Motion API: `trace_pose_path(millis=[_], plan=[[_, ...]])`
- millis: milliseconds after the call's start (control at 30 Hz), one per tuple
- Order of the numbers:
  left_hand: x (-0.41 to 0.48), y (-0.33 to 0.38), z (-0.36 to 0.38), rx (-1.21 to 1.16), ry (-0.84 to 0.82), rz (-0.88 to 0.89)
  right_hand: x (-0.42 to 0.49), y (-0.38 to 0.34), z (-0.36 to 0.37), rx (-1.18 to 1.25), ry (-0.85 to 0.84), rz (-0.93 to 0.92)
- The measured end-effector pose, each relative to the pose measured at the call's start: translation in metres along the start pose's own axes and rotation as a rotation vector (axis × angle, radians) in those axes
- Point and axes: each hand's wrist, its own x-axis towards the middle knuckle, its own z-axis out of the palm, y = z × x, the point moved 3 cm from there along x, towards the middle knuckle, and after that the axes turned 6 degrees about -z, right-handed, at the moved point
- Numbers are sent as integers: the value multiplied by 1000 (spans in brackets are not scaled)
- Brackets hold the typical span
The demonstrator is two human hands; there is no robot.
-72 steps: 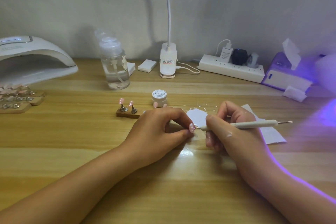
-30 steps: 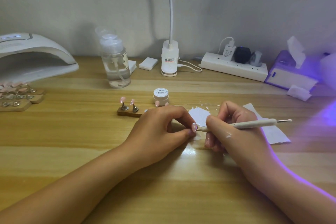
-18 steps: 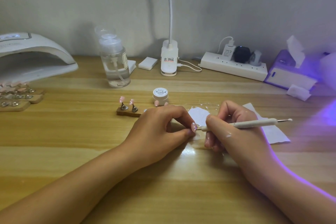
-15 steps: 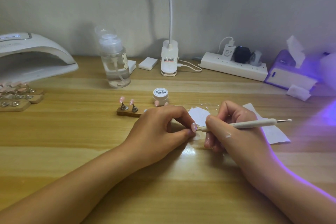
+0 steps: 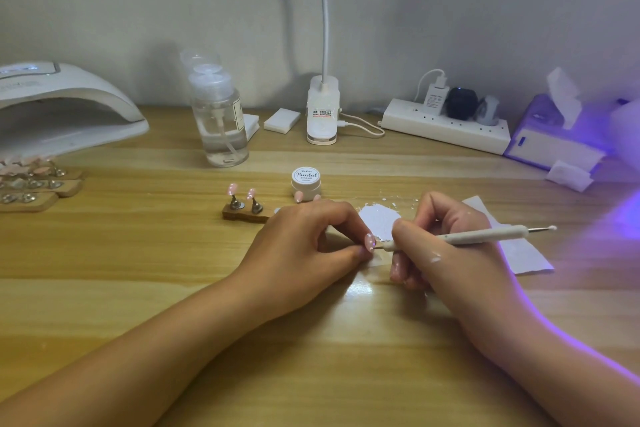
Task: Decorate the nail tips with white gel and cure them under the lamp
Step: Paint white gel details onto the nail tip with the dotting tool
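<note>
My left hand point(image 5: 304, 246) pinches a small pink nail tip point(image 5: 370, 241) between thumb and forefinger, just above the wooden table. My right hand point(image 5: 446, 253) grips a white dotting pen point(image 5: 485, 236) like a pencil, its fine end touching the nail tip. A patch of white gel point(image 5: 379, 220) lies on the table right behind the tip. A small white gel jar point(image 5: 305, 180) stands farther back. Two pink tips sit on a wooden holder point(image 5: 244, 213) left of my left hand. The white curing lamp point(image 5: 62, 107) stands at the far left.
More holders with nail tips point(image 5: 31, 184) lie in front of the lamp. A clear pump bottle point(image 5: 220, 118), a clip lamp base point(image 5: 322, 114), a power strip point(image 5: 446, 126) and a tissue box point(image 5: 554, 139) line the back. White paper point(image 5: 519, 253) lies under my right hand.
Both hands keep nearly the same pose; the pen's end stays at the nail tip with only tiny shifts. Nothing else on the table has moved.
</note>
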Motion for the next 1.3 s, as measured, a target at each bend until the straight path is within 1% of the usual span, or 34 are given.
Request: trace_pose_path(millis=[400, 1167, 1300], plan=[[1, -5, 2, 3, -10, -6, -1, -3, -2, 70, 54, -30], [2, -6, 1, 26, -17, -4, -1, -1, -1, 109, 72, -13], [1, -6, 1, 29, -20, -7, -1, -1, -3, 161, 109, -14]])
